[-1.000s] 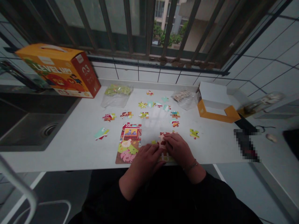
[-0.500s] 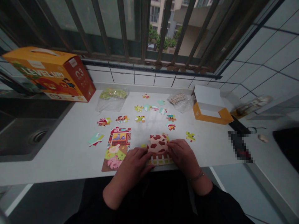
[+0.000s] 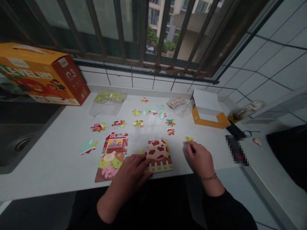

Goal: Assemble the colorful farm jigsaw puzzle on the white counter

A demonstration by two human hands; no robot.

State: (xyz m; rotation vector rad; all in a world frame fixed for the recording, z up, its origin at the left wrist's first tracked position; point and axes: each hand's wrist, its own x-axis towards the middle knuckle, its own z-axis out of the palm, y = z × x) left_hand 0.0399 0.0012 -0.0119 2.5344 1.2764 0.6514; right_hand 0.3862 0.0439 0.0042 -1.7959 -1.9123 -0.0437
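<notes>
My left hand lies over the left front corner of a partly joined jigsaw picture of a brown-spotted cow above a white fence. Its fingers are stretched out and the thumb is apart, near the front edge. To the right, my right hand has curled fingers, with thumb and index close together. Just beyond its fingertips lies a green puzzle piece, partly covered by the hand; whether they touch it I cannot tell. Left of the cow picture lies another joined panel with a barn, a hen and a pig.
Several loose puzzle pieces are spread across the counter. Behind them lie two clear bags and an open yellow-and-white box. A large orange box stands at the left beside the sink.
My right hand has left the cow picture and moved right to the green piece. My left hand stays at the picture's corner. The whole view has shifted slightly.
</notes>
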